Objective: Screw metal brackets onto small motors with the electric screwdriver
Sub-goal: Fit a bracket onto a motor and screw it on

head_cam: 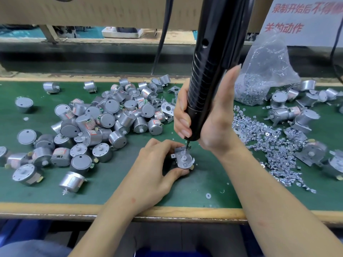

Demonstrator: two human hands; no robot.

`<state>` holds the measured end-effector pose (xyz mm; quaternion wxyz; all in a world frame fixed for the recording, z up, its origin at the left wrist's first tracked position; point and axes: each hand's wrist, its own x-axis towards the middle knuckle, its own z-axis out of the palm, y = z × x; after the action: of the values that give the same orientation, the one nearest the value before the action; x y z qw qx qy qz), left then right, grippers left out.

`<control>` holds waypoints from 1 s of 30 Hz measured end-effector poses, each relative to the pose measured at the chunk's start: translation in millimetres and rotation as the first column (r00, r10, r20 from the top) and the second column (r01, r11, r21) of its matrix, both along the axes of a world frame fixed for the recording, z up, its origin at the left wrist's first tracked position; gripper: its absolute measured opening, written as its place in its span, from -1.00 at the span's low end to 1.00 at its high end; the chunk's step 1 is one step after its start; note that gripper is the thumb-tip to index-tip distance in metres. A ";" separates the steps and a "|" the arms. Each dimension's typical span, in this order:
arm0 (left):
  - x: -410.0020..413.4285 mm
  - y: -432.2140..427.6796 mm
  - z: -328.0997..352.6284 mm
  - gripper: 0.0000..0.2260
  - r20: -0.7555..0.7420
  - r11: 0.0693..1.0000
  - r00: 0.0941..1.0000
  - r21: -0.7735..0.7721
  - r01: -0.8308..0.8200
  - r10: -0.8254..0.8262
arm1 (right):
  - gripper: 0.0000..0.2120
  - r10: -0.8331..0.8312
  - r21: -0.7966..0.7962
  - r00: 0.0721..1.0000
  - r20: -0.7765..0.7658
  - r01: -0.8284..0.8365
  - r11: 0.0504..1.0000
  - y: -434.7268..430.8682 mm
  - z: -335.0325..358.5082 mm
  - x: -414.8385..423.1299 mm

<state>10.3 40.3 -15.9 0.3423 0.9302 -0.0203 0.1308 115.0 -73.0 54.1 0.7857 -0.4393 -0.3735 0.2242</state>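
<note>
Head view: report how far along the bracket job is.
Done: several silver motors with metal brackets lie at the right of the green mat. In hand: the left hand holds one bracket-topped silver motor while the right hand grips the black electric screwdriver, its bit on the bracket's far corner. Left: the large heap of bare silver motors.

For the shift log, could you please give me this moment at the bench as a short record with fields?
left hand: grips the bracketed motor on the green mat
right hand: grips the electric screwdriver upright, its bit down on that motor's far edge
loose motors: pile left of the hands
screws: heap to the right, clear bag behind it
</note>
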 end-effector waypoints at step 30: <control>-0.6 -3.3 6.3 -0.70 0.005 0.999 0.999 0.042 -0.034 0.034 | -0.24 0.013 -0.105 1.000 0.005 -0.013 0.994 10.1 -8.1 -1.9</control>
<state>9.7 37.0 -9.5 0.3205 0.9371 -0.0081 0.1383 113.1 -62.9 46.0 0.7589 -0.4783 -0.3662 0.2475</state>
